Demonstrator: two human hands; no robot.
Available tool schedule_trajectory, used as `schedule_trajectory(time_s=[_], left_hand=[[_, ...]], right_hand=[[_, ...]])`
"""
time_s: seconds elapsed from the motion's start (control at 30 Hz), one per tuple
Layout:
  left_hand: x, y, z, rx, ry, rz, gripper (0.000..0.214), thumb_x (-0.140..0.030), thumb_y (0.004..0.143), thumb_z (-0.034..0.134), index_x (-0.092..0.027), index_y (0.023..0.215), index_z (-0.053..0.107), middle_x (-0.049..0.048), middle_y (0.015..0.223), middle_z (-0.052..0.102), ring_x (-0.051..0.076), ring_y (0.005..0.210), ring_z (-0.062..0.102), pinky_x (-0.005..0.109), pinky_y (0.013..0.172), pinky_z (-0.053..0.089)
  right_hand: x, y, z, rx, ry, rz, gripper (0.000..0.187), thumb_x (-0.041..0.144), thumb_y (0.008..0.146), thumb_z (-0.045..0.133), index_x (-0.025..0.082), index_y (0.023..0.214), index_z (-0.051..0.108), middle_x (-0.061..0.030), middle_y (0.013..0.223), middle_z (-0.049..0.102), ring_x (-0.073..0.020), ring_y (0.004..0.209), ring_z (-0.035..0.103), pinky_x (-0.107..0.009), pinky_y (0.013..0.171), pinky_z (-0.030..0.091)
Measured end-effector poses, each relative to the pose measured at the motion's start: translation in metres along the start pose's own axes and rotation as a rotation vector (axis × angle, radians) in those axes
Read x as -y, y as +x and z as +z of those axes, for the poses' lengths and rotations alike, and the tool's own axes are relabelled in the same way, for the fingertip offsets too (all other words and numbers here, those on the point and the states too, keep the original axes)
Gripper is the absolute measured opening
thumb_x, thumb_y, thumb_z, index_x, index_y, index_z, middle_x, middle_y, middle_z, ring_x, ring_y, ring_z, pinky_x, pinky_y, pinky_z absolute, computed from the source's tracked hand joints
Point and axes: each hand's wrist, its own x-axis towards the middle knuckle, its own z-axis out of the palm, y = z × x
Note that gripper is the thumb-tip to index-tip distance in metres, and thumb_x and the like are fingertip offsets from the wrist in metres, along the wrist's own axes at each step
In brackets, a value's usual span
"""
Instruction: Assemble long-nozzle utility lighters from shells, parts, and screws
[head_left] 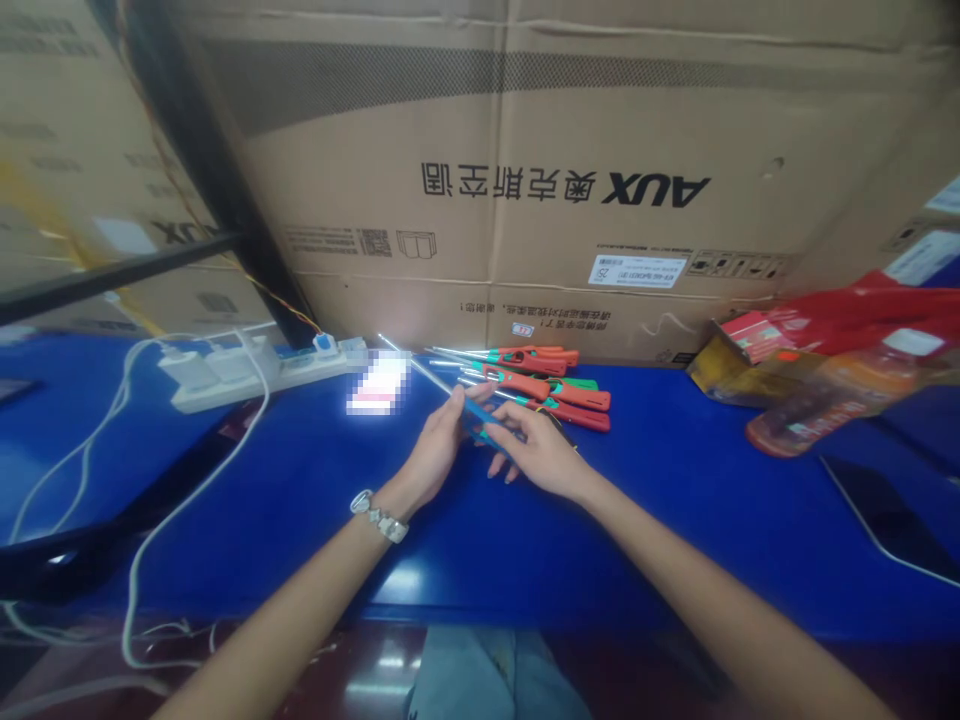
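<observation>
A blue long-necked lighter (480,412) is held between both hands just above the blue table, its metal tube slanting up to the left. My left hand (437,448) is closed round the front of the handle, thumb near the base of the tube. On the rear of the handle, my right hand (546,455) grips with its thumb along the top. Part of the lighter is hidden by the fingers. Right behind the hands lies a pile of several orange, red and green lighters (581,392), their tubes pointing left.
A white power strip (300,372) with plugs and cables lies to the left. On the right are a drink bottle (840,395) lying tilted, an open carton (720,370) and a phone (889,510). A large cardboard box (480,120) stands behind the table (637,540).
</observation>
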Motion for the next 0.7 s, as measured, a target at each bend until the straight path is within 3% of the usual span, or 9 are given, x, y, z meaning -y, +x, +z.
schedule_trajectory(time_s=[0.13, 0.2, 0.27, 0.33, 0.43, 0.53, 0.7], left_hand=[[-0.003, -0.013, -0.017, -0.117, 0.374, -0.034, 0.062, -0.064, 0.096, 0.036, -0.016, 0.122, 0.066, 0.0131, 0.118, 0.071, 0.025, 0.097, 0.067, 0.036, 0.083, 0.051], [-0.008, -0.027, -0.024, -0.242, 0.578, 0.022, 0.061, -0.063, 0.097, 0.033, -0.016, 0.111, 0.068, 0.0113, 0.104, 0.074, 0.024, 0.085, 0.067, 0.036, 0.078, 0.05], [-0.016, -0.04, -0.026, -0.299, 0.735, 0.167, 0.049, -0.055, 0.1, 0.034, -0.018, 0.101, 0.067, 0.0066, 0.09, 0.073, 0.021, 0.078, 0.065, 0.034, 0.076, 0.049], [-0.022, -0.046, -0.023, -0.246, 0.897, 0.347, 0.033, -0.045, 0.099, 0.042, -0.02, 0.098, 0.063, 0.0047, 0.088, 0.07, 0.02, 0.08, 0.063, 0.033, 0.078, 0.048], [-0.026, -0.036, -0.012, -0.017, 1.139, 0.554, 0.019, -0.031, 0.097, 0.046, -0.02, 0.1, 0.06, 0.0075, 0.1, 0.067, 0.023, 0.097, 0.059, 0.037, 0.09, 0.045], [-0.022, -0.011, 0.002, 0.12, 1.28, 0.544, 0.016, -0.025, 0.096, 0.044, -0.02, 0.09, 0.058, 0.0056, 0.089, 0.065, 0.023, 0.089, 0.057, 0.038, 0.084, 0.045], [-0.004, 0.021, 0.012, 0.13, 1.224, 0.467, 0.017, -0.024, 0.096, 0.042, -0.02, 0.094, 0.058, 0.0068, 0.095, 0.064, 0.023, 0.09, 0.059, 0.036, 0.079, 0.046]], right_hand=[[0.0, -0.007, -0.008, -0.131, -0.371, -0.117, 0.021, 0.042, 0.096, 0.053, 0.023, 0.095, 0.06, 0.0023, 0.061, 0.067, -0.0159, 0.053, 0.066, -0.024, 0.052, 0.048], [0.0, -0.009, -0.012, -0.192, -0.582, -0.169, 0.018, 0.039, 0.096, 0.053, 0.023, 0.098, 0.061, -0.0011, 0.072, 0.072, -0.0188, 0.063, 0.068, -0.027, 0.059, 0.047], [0.0, -0.009, -0.014, -0.21, -0.776, -0.214, 0.017, 0.037, 0.097, 0.052, 0.024, 0.101, 0.063, -0.0052, 0.088, 0.074, -0.0222, 0.075, 0.07, -0.03, 0.064, 0.047], [-0.002, -0.009, -0.013, -0.18, -0.911, -0.264, 0.018, 0.034, 0.098, 0.051, 0.023, 0.104, 0.064, -0.008, 0.098, 0.073, -0.024, 0.087, 0.068, -0.031, 0.07, 0.046], [-0.009, -0.008, -0.008, -0.11, -0.992, -0.348, 0.018, 0.026, 0.098, 0.051, 0.021, 0.104, 0.066, -0.011, 0.106, 0.072, -0.0248, 0.097, 0.065, -0.035, 0.082, 0.047], [-0.02, -0.006, -0.004, -0.078, -1.009, -0.374, 0.019, 0.019, 0.096, 0.051, 0.018, 0.102, 0.069, -0.0138, 0.105, 0.071, -0.0255, 0.095, 0.065, -0.04, 0.088, 0.048], [-0.034, -0.002, 0.0, -0.084, -0.936, -0.383, 0.02, 0.018, 0.094, 0.054, 0.018, 0.096, 0.074, -0.0136, 0.104, 0.072, -0.0269, 0.104, 0.064, -0.041, 0.091, 0.052]])
